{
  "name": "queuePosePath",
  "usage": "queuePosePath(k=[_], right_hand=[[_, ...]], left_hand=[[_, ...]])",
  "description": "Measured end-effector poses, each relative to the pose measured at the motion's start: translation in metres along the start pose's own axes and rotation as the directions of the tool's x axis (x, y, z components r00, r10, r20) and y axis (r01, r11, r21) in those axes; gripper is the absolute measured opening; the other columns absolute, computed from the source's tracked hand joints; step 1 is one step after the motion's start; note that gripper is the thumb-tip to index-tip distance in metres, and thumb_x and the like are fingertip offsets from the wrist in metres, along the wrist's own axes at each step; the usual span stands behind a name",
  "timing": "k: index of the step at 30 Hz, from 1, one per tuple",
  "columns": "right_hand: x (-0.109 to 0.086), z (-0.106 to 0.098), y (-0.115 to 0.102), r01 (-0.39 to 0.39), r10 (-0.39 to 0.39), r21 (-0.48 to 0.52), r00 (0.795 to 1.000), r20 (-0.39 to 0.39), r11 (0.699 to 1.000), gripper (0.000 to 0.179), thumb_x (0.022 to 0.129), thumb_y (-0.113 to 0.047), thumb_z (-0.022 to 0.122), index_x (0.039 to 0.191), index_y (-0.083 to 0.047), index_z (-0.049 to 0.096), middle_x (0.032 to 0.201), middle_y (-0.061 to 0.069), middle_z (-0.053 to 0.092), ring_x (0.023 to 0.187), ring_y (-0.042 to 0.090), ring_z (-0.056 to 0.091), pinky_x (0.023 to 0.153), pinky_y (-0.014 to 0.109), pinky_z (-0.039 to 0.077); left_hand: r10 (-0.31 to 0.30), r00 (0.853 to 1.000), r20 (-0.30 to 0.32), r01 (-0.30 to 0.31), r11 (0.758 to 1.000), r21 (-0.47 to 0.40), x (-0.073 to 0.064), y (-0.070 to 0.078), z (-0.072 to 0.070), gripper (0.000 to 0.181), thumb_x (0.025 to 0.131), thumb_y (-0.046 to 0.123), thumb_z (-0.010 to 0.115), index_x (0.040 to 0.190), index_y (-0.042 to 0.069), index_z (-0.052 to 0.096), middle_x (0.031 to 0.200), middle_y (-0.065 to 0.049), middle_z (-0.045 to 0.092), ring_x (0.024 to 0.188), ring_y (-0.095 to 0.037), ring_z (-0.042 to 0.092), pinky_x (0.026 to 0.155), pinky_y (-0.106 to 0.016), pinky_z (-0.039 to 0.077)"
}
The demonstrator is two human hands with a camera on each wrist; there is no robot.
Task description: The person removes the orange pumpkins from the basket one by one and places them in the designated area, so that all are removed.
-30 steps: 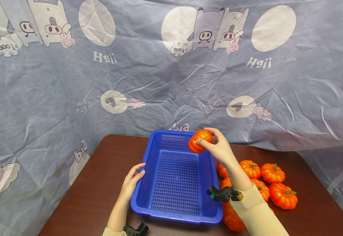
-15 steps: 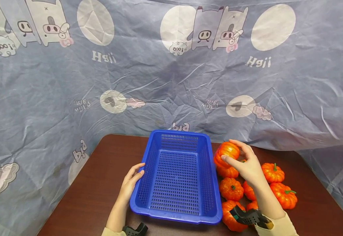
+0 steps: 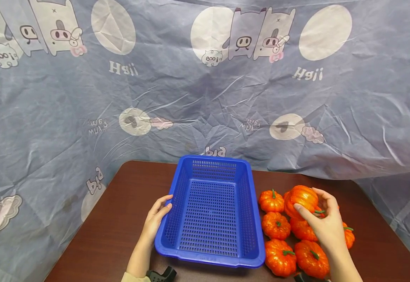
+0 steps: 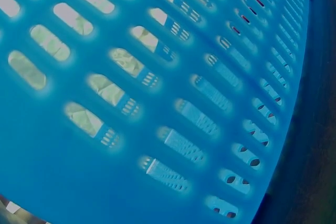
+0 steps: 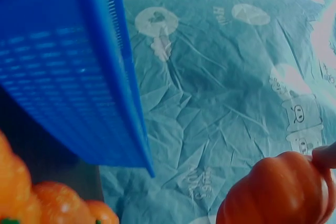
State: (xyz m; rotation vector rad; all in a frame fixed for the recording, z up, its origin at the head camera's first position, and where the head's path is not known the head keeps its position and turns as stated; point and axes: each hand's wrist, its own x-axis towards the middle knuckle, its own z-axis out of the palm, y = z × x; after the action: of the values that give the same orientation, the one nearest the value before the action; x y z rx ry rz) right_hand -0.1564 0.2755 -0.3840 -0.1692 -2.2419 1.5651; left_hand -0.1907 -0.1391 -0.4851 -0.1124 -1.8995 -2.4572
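Note:
A blue plastic basket with slotted walls stands mid-table in the head view. At its left side my left hand grips the rim, thumb on the edge. My right hand holds a small orange pumpkin between thumb and fingers, right of the basket and close over other pumpkins. The right wrist view shows the held pumpkin low at the right, with a fingertip on it. Slots of the basket wall fill the left wrist view; the left hand is hidden there.
Several orange pumpkins with green stems are grouped right of the basket, some partly behind the right hand. The brown table reaches back to a blue-grey printed cloth hanging behind it.
My right hand has carried the pumpkin from over the basket's back right corner rightward and down, over the other pumpkins. The left hand and the basket have stayed put.

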Motion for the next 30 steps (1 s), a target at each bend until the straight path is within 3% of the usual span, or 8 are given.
queuePosePath(k=[3,9,14,18,21,26,29,30], right_hand=[[-0.006,-0.008,0.002,-0.017,0.016,-0.034,1.0,-0.02,0.999,0.062,0.081,-0.012,0.074,0.136,-0.022,0.046,0.113,-0.01,0.048,0.086,0.006,0.048,0.063,0.013,0.044],[-0.012,-0.025,0.011,-0.041,0.042,0.021,0.998,-0.055,0.999,0.067,0.078,-0.004,0.075,0.136,-0.022,0.049,0.104,-0.014,0.056,0.077,0.003,0.055,0.057,0.015,0.046],[-0.017,-0.042,0.022,-0.054,0.046,-0.078,0.994,-0.094,0.996,0.067,0.079,-0.007,0.075,0.138,-0.025,0.049,0.104,-0.018,0.055,0.075,0.001,0.055,0.056,0.014,0.046],[-0.02,-0.054,0.035,-0.085,0.096,0.112,0.99,-0.105,0.99,0.068,0.078,0.0,0.073,0.138,-0.022,0.049,0.109,-0.015,0.053,0.085,0.0,0.051,0.06,0.011,0.046],[-0.022,-0.062,0.047,-0.105,0.139,0.271,0.984,-0.11,0.957,0.072,0.077,0.008,0.071,0.138,-0.021,0.047,0.111,-0.011,0.051,0.084,-0.001,0.052,0.061,0.01,0.046],[-0.025,-0.075,0.065,-0.111,0.164,0.343,0.978,-0.131,0.933,0.079,0.078,0.011,0.068,0.14,-0.024,0.035,0.111,-0.019,0.053,0.082,-0.007,0.055,0.062,0.008,0.045],[-0.027,-0.081,0.074,-0.115,0.191,0.43,0.972,-0.137,0.895,0.077,0.078,0.014,0.066,0.136,-0.026,0.034,0.107,-0.022,0.059,0.087,-0.008,0.058,0.064,0.008,0.046],[-0.028,-0.082,0.076,-0.124,0.208,0.436,0.966,-0.15,0.891,0.075,0.077,0.014,0.066,0.134,-0.026,0.037,0.105,-0.023,0.06,0.087,-0.009,0.058,0.064,0.008,0.046]], left_hand=[[0.005,1.0,-0.002,-0.005,1.0,-0.001,0.0,0.0,0.0,0.041,0.095,0.014,0.051,0.133,-0.001,0.044,0.146,-0.014,0.031,0.106,-0.029,0.051,0.078,-0.034,0.051],[0.006,1.0,-0.019,-0.006,1.0,0.01,-0.001,0.001,0.001,0.041,0.095,0.014,0.051,0.132,-0.001,0.044,0.145,-0.015,0.033,0.106,-0.029,0.051,0.077,-0.034,0.05],[0.005,1.0,-0.015,-0.005,1.0,0.013,-0.001,0.001,0.001,0.04,0.095,0.014,0.051,0.132,-0.001,0.045,0.145,-0.014,0.034,0.105,-0.03,0.051,0.077,-0.034,0.05],[0.015,1.0,-0.009,-0.014,0.999,0.033,-0.001,0.002,0.001,0.041,0.095,0.015,0.051,0.133,0.0,0.045,0.147,-0.014,0.03,0.111,-0.031,0.047,0.079,-0.032,0.05],[0.018,1.0,-0.004,-0.018,0.999,0.048,-0.002,0.002,0.001,0.041,0.096,0.015,0.05,0.133,0.0,0.044,0.149,-0.014,0.026,0.122,-0.032,0.038,0.083,-0.031,0.048],[0.029,1.0,-0.011,-0.028,0.996,0.084,-0.002,0.002,0.001,0.041,0.095,0.016,0.051,0.133,0.0,0.045,0.15,-0.014,0.026,0.138,-0.03,0.018,0.105,-0.042,0.03],[0.036,0.999,-0.017,-0.034,0.995,0.098,-0.003,0.001,0.001,0.041,0.095,0.016,0.051,0.132,0.0,0.046,0.15,-0.014,0.027,0.141,-0.028,0.011,0.11,-0.046,0.017],[0.034,0.999,-0.017,-0.032,0.995,0.096,-0.002,0.001,0.001,0.041,0.095,0.016,0.051,0.132,0.0,0.046,0.149,-0.014,0.028,0.14,-0.029,0.012,0.109,-0.046,0.019]])
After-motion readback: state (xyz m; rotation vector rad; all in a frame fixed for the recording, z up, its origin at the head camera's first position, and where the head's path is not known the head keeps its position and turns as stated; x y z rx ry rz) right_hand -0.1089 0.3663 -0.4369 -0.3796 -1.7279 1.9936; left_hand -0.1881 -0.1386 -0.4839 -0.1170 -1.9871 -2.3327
